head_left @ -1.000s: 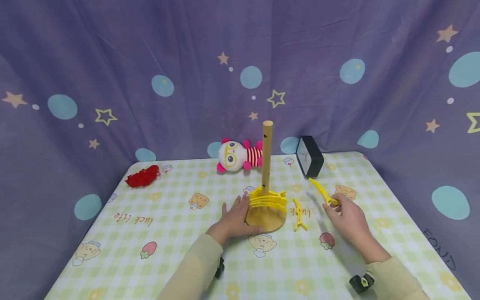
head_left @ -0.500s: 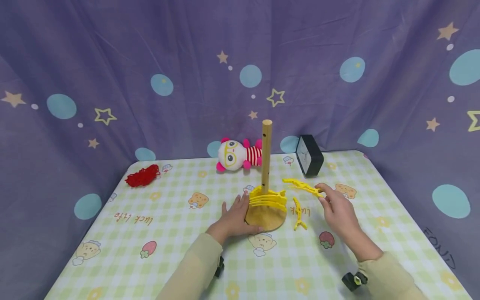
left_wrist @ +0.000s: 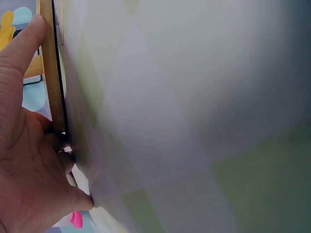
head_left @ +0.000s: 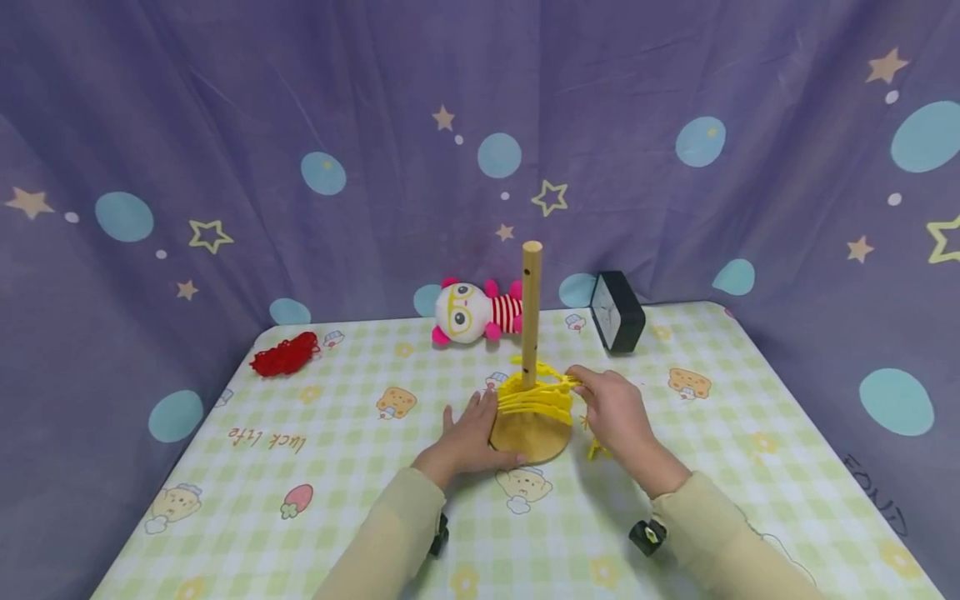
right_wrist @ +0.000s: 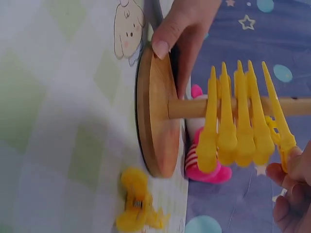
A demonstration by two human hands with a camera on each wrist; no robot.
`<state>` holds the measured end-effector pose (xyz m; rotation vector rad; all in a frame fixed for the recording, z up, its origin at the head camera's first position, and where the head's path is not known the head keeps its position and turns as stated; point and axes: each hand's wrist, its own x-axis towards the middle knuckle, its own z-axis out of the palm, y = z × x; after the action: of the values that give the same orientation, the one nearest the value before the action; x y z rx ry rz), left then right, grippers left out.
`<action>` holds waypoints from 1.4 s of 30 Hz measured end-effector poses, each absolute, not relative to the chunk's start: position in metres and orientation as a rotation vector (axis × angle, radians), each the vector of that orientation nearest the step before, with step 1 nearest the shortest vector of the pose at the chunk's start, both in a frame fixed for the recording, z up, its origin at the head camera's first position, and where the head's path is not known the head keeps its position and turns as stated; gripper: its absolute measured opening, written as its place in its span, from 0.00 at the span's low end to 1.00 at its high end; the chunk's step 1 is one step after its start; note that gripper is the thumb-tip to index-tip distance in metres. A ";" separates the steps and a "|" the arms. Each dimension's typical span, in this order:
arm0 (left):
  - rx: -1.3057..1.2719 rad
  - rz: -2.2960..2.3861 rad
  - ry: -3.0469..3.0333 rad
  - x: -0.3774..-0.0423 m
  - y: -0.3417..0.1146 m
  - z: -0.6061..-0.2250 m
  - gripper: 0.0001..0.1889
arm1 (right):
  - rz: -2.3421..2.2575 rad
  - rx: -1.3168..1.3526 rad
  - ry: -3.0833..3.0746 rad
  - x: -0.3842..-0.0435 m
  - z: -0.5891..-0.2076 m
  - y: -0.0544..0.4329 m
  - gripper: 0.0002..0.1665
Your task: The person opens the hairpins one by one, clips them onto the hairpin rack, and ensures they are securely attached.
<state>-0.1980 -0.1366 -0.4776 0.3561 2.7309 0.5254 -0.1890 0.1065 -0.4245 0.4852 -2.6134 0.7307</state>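
A round wooden stand point(head_left: 531, 312) stands upright mid-table, several yellow hair clips point(right_wrist: 235, 121) stacked side by side round its lower post. My left hand point(head_left: 467, 437) holds the left side of its base point(head_left: 534, 448), thumb along the front edge and fingers behind. With thumb and fingers, my right hand point(head_left: 617, 417) pinches the tail of another yellow hair clip point(right_wrist: 278, 109), tilted just above the stacked ones. One arm of that clip crosses before the post, and a yellow tip shows behind it. One loose yellow hair clip point(right_wrist: 134, 201) lies right of the base, partly hidden by my right hand in the head view.
Behind the stand lies a pink and white plush toy point(head_left: 467, 312). To its right stands a black clock point(head_left: 621, 312). A red stringy bundle point(head_left: 287, 354) sits at the far left of the checked tablecloth point(head_left: 360, 508). A purple curtain point(head_left: 390, 100) hangs behind the table.
My right hand has carried its hair clip leftward from beside the clock to the post, swinging it sideways and bringing it just above the stacked clips. My left hand has stayed on the base.
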 end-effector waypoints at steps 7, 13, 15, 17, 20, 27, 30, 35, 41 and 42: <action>0.391 0.535 2.751 -0.198 -0.136 -0.479 0.63 | 0.782 0.558 -2.707 -0.188 -0.422 0.100 0.26; 0.392 0.519 2.755 -0.199 -0.137 -0.478 0.63 | 0.983 0.450 -2.790 -0.184 -0.430 0.117 0.33; 0.390 0.520 2.754 -0.199 -0.137 -0.478 0.63 | 0.998 0.357 -2.809 -0.182 -0.434 0.124 0.27; 0.388 0.522 2.752 -0.199 -0.137 -0.478 0.63 | 0.976 0.282 -2.863 -0.182 -0.440 0.131 0.23; 0.382 0.515 2.752 -0.200 -0.137 -0.479 0.63 | 0.897 0.216 -3.019 -0.181 -0.448 0.138 0.22; 0.374 0.490 2.751 -0.200 -0.138 -0.482 0.64 | 0.699 0.187 -3.303 -0.176 -0.465 0.138 0.37; 0.377 0.497 2.750 -0.200 -0.137 -0.481 0.63 | 0.624 0.203 -3.325 -0.176 -0.468 0.136 0.37; 0.372 0.477 2.748 -0.200 -0.136 -0.482 0.63 | 0.546 0.200 -3.341 -0.176 -0.470 0.135 0.33; 0.366 0.487 2.748 -0.200 -0.137 -0.480 0.63 | 0.558 0.167 -3.321 -0.178 -0.471 0.135 0.30; 0.364 0.493 2.748 -0.200 -0.137 -0.480 0.63 | 0.567 0.162 -3.314 -0.178 -0.471 0.135 0.30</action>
<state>-0.1999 -0.1367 -0.4802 0.3644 2.7480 0.4928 -0.1777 0.1347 -0.4711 0.1623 -3.3141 0.5669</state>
